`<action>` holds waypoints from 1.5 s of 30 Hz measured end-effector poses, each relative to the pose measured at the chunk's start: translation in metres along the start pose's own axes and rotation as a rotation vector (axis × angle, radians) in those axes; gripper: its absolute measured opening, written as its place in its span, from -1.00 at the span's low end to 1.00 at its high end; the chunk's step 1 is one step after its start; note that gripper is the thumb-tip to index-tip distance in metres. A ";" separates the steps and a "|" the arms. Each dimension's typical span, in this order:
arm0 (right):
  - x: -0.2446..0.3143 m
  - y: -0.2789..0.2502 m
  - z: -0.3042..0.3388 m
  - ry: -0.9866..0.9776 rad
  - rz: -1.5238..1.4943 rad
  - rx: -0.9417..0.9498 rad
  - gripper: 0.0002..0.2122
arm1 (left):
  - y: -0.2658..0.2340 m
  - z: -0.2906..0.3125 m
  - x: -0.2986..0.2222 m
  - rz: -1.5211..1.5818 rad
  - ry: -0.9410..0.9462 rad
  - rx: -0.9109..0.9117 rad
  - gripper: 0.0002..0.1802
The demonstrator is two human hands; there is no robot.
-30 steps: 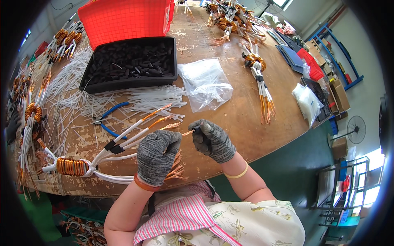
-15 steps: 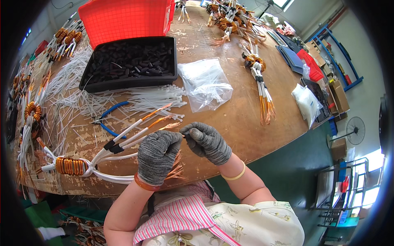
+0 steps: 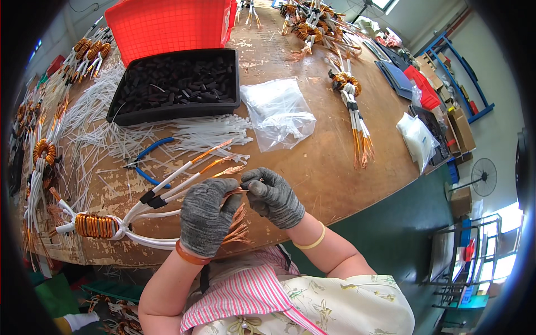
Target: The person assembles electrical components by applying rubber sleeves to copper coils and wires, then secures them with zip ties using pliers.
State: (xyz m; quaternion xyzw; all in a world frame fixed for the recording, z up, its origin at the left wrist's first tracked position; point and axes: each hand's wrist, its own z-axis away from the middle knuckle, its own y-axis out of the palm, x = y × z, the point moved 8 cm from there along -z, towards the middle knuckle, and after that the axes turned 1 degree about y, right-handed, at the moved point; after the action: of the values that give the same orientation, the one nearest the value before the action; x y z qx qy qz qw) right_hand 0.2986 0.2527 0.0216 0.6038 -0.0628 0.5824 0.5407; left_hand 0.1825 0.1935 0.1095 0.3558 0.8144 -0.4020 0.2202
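Note:
A copper-wound coil [image 3: 96, 226] with thick white wire leads [image 3: 153, 242] lies at the table's near left. My left hand [image 3: 205, 216], in a grey knit glove, is closed around one lead, its stripped copper strands [image 3: 234, 191] poking out past the fingers. At their tip my gloved right hand [image 3: 274, 200] pinches a small black sleeve, mostly hidden by the fingertips. Frayed copper ends [image 3: 238, 228] of other leads fan out beside the left hand. Two leads above it carry black sleeves [image 3: 158, 201].
Beyond the hands are blue-handled cutters [image 3: 149, 151], loose white cable ties [image 3: 215, 131], a black tray [image 3: 173, 116] of black sleeves, a red basket [image 3: 167, 30] and a clear bag [image 3: 279, 114]. Another coil [image 3: 347, 84] lies right; several more are piled left and far back.
Both hands have shifted slightly left. The copper strands between them now show more. At the lower left, a white-covered part of something has moved right.

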 end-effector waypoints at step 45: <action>-0.026 0.044 -0.014 -0.089 0.182 0.085 -0.75 | -0.040 0.030 0.027 -0.081 -0.005 0.036 -0.77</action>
State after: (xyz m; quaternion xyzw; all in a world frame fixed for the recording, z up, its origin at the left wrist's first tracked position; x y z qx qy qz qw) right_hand 0.2506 0.2310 0.0232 0.6434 -0.1165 0.6038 0.4560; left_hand 0.1370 0.1631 0.0948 0.3254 0.8203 -0.4262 0.1992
